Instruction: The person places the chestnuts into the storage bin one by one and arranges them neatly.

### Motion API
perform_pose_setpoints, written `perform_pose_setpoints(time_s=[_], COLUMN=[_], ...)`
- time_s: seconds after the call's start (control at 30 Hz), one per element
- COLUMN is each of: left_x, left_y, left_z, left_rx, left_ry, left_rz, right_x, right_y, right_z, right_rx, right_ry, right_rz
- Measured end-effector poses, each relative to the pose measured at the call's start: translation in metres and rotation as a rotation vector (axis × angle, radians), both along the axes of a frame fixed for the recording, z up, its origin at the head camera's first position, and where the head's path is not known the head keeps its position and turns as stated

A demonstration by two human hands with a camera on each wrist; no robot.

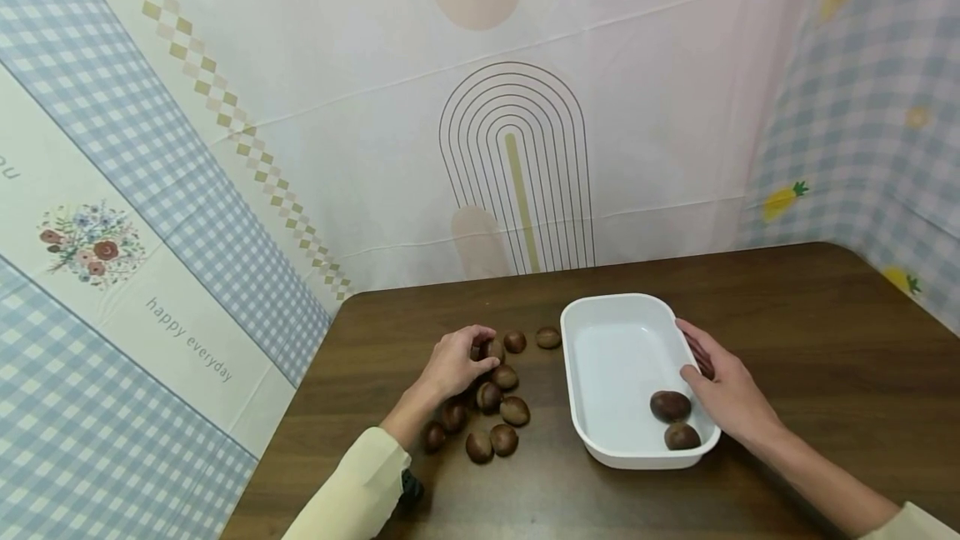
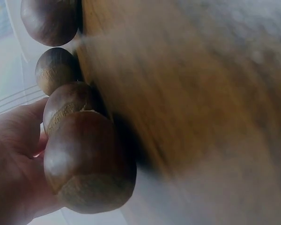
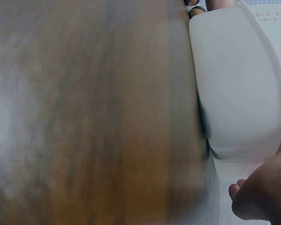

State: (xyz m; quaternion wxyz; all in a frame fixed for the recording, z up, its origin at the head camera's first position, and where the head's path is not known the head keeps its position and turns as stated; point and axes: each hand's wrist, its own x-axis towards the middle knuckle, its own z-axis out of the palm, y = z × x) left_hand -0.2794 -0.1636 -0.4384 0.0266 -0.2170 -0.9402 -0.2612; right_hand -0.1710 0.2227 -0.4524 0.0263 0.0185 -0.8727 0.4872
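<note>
Apparently pinches a chestnut [image 1: 495, 349] between the fingers [image 1: 477, 331] of the left hand [image 1: 452, 363], beside other chestnuts [image 1: 504, 440] on the bench [image 1: 825, 332]. Clamps the right hand [image 1: 723, 390] on a white tray [image 1: 618, 373].

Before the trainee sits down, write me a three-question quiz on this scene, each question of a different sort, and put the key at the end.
1. How many chestnuts lie inside the white tray?
2. Fill in the blank: seen in the head view, the right hand holds the tray at its ____ side.
3. Choose one: what sits between the thumb and fingers of the left hand? A) the tray's rim; B) a chestnut; C) the wall cloth.

Key: 1. Two. 2. Right. 3. B.
</note>
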Motion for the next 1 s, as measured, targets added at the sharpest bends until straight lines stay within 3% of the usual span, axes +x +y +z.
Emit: perform_pose_setpoints(time_s=[0.57, 1.0], left_x=[-0.002, -0.005], left_y=[-0.001, 0.005], left_z=[0.001, 0.021], left_rx=[-0.037, 0.019], left_ry=[0.016, 0.038], left_rz=[-0.01, -0.006], right_x=[0.0, 0.001], right_y=[0.001, 0.0], right_z=[-0.001, 0.0], right_rx=[0.04, 0.005], right_ry=[0.011, 0.006], right_rz=[0.007, 0.012])
